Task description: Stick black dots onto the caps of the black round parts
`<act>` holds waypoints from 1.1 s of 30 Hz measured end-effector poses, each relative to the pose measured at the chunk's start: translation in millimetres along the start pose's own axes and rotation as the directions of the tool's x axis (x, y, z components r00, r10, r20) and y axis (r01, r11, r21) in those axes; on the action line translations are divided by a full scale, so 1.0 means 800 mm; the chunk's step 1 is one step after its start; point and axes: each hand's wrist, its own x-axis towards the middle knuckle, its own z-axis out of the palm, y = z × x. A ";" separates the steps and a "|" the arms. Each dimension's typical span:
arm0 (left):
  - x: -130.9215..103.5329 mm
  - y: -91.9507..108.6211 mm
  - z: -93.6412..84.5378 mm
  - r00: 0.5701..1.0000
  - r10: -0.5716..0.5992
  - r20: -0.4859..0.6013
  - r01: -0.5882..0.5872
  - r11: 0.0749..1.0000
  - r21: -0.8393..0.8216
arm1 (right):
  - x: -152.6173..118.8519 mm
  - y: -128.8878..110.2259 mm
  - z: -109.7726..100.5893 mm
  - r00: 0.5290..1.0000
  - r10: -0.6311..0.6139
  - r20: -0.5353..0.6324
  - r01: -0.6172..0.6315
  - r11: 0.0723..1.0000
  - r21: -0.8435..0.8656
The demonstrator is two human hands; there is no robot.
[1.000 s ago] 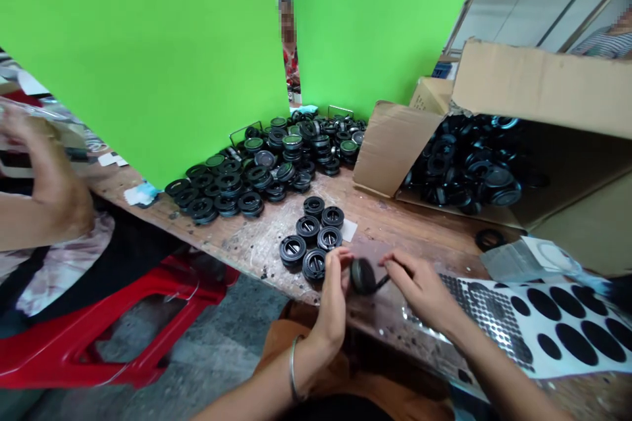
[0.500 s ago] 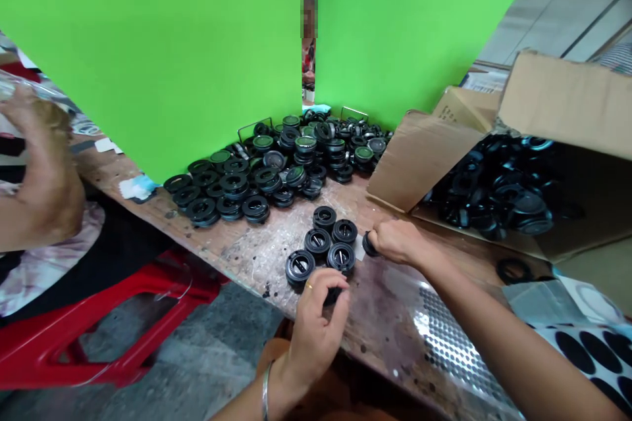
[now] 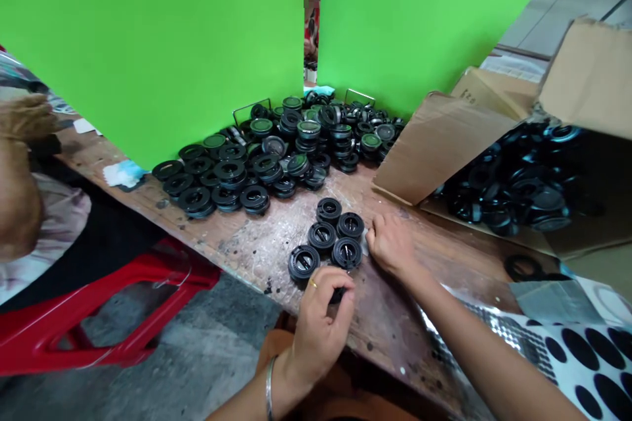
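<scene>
Lost from sight since moments earlier: the small black disc at the right hand [image 3: 392, 245], its grip unreadable. Nearest, the left hand [image 3: 318, 329] curls over a dark round piece [image 3: 337, 295], clamped or not impossible to tell. Beyond, on the brown wooden desk [image 3: 390, 319], ridged black plastic rounds [image 3: 322, 235] look light, stiff, best taken by their rims.

- Your panels [image 3: 148, 46] are bright green.
- Your tabletop [image 3: 261, 243] is brown, speckled dark.
- The ring-shaped parts [image 3: 303, 262] before you are black.
- Your bracelet [image 3: 269, 388] is silver, your ring [image 3: 313, 283] gold.
- The stool [image 3: 118, 316] is red.
- The blurred garment [image 3: 54, 230] seems mottled pinkish-white.
</scene>
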 end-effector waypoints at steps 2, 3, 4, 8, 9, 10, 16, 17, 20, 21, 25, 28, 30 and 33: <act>0.000 0.002 0.002 1.000 0.009 0.016 -0.009 1.000 0.017 | 0.001 0.003 0.003 1.000 0.006 -0.030 -0.003 0.995 0.102; 0.000 0.003 0.002 0.999 0.024 0.024 -0.025 0.999 0.028 | 0.002 0.007 0.002 1.000 -0.007 -0.029 0.011 0.989 0.146; 0.001 0.004 0.003 0.998 0.046 0.030 -0.047 0.998 0.041 | 0.004 0.011 -0.001 0.999 -0.031 -0.019 0.034 0.983 0.179; 0.002 0.007 -0.003 0.989 0.144 0.026 -0.146 0.985 0.090 | 0.006 0.044 -0.021 0.993 -0.117 0.003 0.111 0.945 0.309; 0.001 0.005 -0.006 0.987 0.158 0.019 -0.159 0.981 0.114 | 0.002 0.053 -0.025 0.991 -0.134 -0.001 0.126 0.934 0.335; 0.001 0.003 -0.009 0.986 0.167 0.012 -0.167 0.974 0.150 | -0.002 0.061 -0.028 0.988 -0.153 -0.007 0.145 0.921 0.361; -0.003 -0.024 -0.016 0.979 0.162 0.120 -0.200 0.866 0.459 | -0.030 0.061 -0.010 0.978 -0.198 -0.071 0.206 0.828 0.522; -0.003 -0.028 -0.015 0.976 0.162 0.145 -0.213 0.848 0.485 | -0.032 0.054 -0.006 0.979 -0.184 -0.088 0.203 0.826 0.526; -0.001 -0.040 -0.010 0.965 0.184 0.186 -0.255 0.819 0.513 | -0.033 0.032 -0.001 0.980 -0.146 -0.136 0.196 0.828 0.526; 0.000 -0.044 -0.009 0.961 0.196 0.195 -0.270 0.816 0.511 | -0.032 0.027 -0.002 0.980 -0.135 -0.147 0.193 0.830 0.524; 0.011 -0.060 -0.009 0.935 0.268 0.231 -0.351 0.791 0.502 | -0.033 0.031 -0.012 0.971 -0.112 -0.213 0.209 0.832 0.514; 0.016 -0.058 -0.012 0.922 0.306 0.237 -0.386 0.779 0.495 | -0.039 0.069 -0.027 0.947 -0.028 -0.322 0.179 0.873 0.454; 0.015 -0.046 -0.013 0.916 0.333 0.221 -0.400 0.783 0.477 | -0.043 0.110 -0.040 0.921 0.100 -0.376 0.075 0.903 0.423; 0.008 -0.022 -0.003 0.913 0.355 0.203 -0.409 0.807 0.426 | -0.045 0.181 -0.062 0.826 0.348 -0.444 -0.152 0.895 0.420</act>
